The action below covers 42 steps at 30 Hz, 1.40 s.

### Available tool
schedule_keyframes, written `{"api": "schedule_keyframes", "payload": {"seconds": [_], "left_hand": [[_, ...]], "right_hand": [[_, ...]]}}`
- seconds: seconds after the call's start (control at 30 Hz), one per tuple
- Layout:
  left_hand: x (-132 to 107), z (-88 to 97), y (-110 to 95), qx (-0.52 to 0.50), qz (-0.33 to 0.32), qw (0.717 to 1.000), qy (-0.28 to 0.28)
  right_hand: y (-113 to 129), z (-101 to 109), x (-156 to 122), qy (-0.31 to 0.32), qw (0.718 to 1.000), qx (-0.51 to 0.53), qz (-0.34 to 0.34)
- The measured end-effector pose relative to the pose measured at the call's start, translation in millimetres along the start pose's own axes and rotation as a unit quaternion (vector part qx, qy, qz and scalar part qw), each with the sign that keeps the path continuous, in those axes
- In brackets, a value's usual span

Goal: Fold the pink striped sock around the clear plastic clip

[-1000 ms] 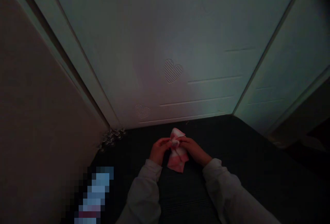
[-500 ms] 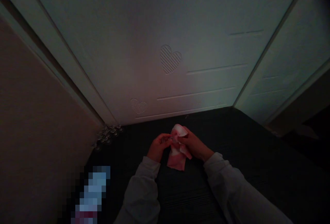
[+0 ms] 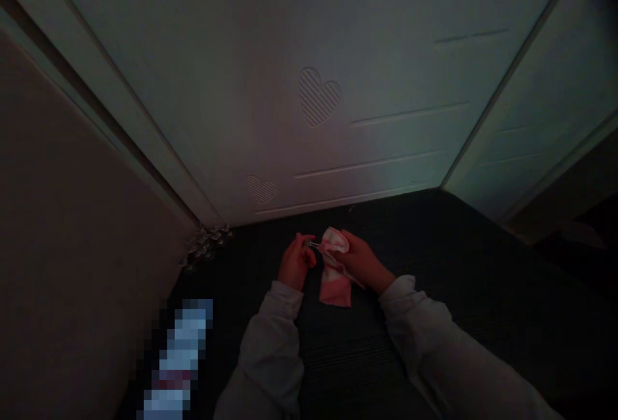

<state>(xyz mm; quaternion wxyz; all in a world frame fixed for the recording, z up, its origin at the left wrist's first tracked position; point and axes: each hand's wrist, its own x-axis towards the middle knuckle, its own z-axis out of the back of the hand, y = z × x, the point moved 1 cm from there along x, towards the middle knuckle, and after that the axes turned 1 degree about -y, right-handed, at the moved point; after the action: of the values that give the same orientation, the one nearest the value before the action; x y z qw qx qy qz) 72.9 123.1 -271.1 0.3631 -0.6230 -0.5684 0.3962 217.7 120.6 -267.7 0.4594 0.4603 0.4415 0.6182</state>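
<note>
My right hand (image 3: 363, 260) is closed on a pink-and-white piece of cloth (image 3: 336, 291), pinching its gathered middle, and one end hangs down toward the dark surface. Facing it from the left, my left hand (image 3: 294, 263) has its fingers curled round a small shiny metal piece (image 3: 313, 245). That piece points at the cloth's gathered middle; its exact kind is too small and dim to make out. Whether it touches the cloth I cannot tell.
Under the hands is a dark wood-grained surface (image 3: 347, 362). A white panel with heart grooves (image 3: 318, 98) stands behind it. Small shiny pieces (image 3: 207, 243) are heaped in the left back corner. A pixelated bright object (image 3: 181, 349) lies at lower left.
My left hand has drawn slightly away from the cloth, so the shiny piece shows between the hands. The cloth has turned a little and hangs straighter. The view has tilted slightly.
</note>
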Motion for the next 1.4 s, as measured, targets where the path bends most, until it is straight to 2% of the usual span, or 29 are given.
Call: {"api": "schedule_keyframes", "payload": {"seconds": [0.2,0.4,0.63,0.9,1.13,1.4], "left_hand": [[3,3.4,4,0.021,-0.024,0.999,-0.001],[2,3.2,4,0.030,-0.037,0.999,-0.003],[2,3.2,4,0.014,-0.022,1.000,-0.015],[3,1.7,2,0.001,-0.017,1.000,-0.023],[3,3.0,3,0.011,-0.011,0.999,-0.030],[3,3.6,3,0.017,-0.011,0.999,-0.033]], "right_hand": [[-1,-3,0,-0.001,0.996,-0.048,0.075],[-1,-5,0,0.004,0.991,-0.066,0.115],[3,-5,-3,0.022,0.995,-0.070,0.069],[9,-4,-7,0.009,0.992,-0.108,0.065],[-3,-8,-1,0.001,0.998,-0.041,0.054],[-7,-6,3,0.011,0.997,-0.009,0.077]]}}
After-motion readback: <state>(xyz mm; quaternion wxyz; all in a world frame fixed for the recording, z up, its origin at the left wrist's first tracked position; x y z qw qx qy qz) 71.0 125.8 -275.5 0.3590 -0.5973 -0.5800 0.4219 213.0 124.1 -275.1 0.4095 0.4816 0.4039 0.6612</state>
